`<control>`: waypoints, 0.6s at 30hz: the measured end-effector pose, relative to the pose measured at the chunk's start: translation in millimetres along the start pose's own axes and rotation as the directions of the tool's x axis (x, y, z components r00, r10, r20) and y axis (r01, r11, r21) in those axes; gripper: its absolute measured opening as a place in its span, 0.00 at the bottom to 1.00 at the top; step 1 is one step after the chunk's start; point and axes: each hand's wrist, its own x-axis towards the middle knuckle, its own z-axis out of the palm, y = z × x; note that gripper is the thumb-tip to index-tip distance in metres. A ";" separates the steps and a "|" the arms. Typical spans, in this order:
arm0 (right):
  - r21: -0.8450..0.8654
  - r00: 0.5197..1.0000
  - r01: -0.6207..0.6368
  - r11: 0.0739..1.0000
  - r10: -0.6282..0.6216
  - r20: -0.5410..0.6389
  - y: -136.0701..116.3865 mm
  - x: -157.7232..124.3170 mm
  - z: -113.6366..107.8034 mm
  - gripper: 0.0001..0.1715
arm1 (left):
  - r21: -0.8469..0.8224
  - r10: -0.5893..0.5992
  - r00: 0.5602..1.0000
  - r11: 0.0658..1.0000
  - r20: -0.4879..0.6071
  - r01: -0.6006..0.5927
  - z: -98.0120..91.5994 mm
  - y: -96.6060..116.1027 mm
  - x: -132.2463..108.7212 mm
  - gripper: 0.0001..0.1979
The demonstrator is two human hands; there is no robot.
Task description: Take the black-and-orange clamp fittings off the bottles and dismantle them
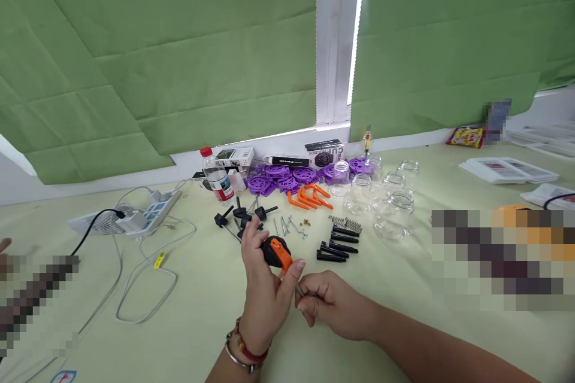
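My left hand is raised over the table, its fingers closed round a small black and orange part. My right hand sits just to its right, pinching a thin metal pin whose tip points at the orange piece. Behind the hands lie black knobbed bolts, loose screws, springs and black bars. Orange brackets and a heap of purple discs lie further back.
Several clear glass jars stand at the back right. A water bottle and small boxes line the window sill edge. A power strip with trailing white cables lies left. Booklets lie far right.
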 end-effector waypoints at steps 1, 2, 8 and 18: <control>-0.077 0.999 0.025 0.997 -0.028 -0.040 -1.6 -0.1 1.3 0.15 | -0.048 -0.043 0.998 0.998 -0.035 0.041 2.1 2.3 -1.9 0.24; -0.168 0.995 0.046 0.985 -0.061 -0.083 -2.4 -0.1 2.0 0.15 | -0.101 -0.097 0.993 0.991 -0.063 0.090 3.9 4.5 -4.2 0.25; -0.580 0.969 0.029 0.814 -0.164 -0.182 1.5 0.9 1.7 0.16 | -0.478 -0.435 0.894 0.765 0.110 0.431 8.8 12.8 -14.0 0.19; 0.071 0.851 0.025 0.997 0.016 -0.525 -3.9 -2.5 -39.6 0.21 | -0.701 -0.321 0.843 0.468 0.432 0.538 -20.1 -4.5 6.4 0.17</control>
